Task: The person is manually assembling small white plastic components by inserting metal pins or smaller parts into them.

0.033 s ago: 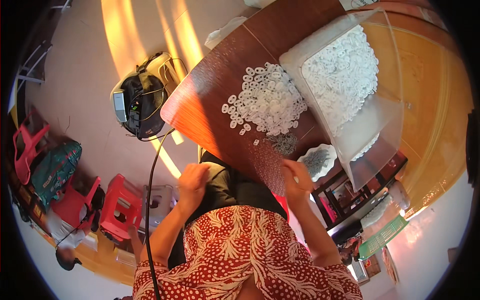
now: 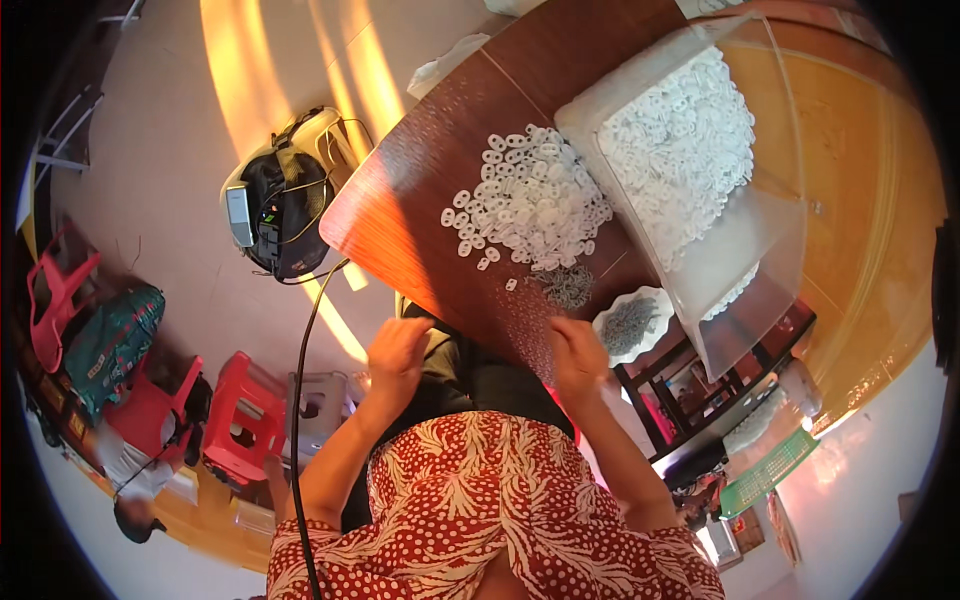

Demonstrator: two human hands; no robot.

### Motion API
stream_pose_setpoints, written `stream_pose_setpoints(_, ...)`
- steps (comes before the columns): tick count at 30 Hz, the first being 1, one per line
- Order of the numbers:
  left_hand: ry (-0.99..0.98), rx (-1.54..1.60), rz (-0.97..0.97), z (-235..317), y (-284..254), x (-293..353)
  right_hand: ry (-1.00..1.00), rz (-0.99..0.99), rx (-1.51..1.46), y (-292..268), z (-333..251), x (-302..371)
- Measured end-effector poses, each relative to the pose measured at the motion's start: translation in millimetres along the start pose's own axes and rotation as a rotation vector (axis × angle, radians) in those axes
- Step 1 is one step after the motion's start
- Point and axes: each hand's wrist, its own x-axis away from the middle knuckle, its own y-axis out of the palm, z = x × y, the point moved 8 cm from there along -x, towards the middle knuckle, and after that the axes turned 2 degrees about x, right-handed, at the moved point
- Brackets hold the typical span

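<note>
My left hand [image 2: 397,352] is held over my lap, just off the table's near edge, with its fingers curled closed. My right hand [image 2: 578,360] is across from it, also closed, beside a white scalloped dish [image 2: 657,335] of small grey metal pieces. Whatever either hand grips is hidden by the fingers. Beyond them on the brown table [image 2: 400,200] lies a loose pile of small white oval plastic pieces with two holes [image 2: 535,200]. A little heap of grey metal pieces [image 2: 568,287] sits at the pile's near side.
A clear plastic bin [image 2: 735,235], tilted and full of white pieces, stands at the table's right. A black cable [image 2: 303,370] runs past my left arm. On the floor are a black backpack [image 2: 290,205] and a red stool [image 2: 243,410]. Another person [image 2: 135,470] is at far left.
My right hand has shifted left, away from the dish, and turned so its fingers are more closed. My left hand has moved slightly to the right and up.
</note>
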Motion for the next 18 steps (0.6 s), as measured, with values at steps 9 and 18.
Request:
stream_pose_setpoints(9, 0.163, -0.275, 0.027, 25, 103, -42, 0.187, -0.014, -0.074, 26, 37, 11)
stream_pose_setpoints(18, 0.218, -0.382, -0.004, 22, 123, -49, 0.191, 0.044, -0.138, 32, 35, 11)
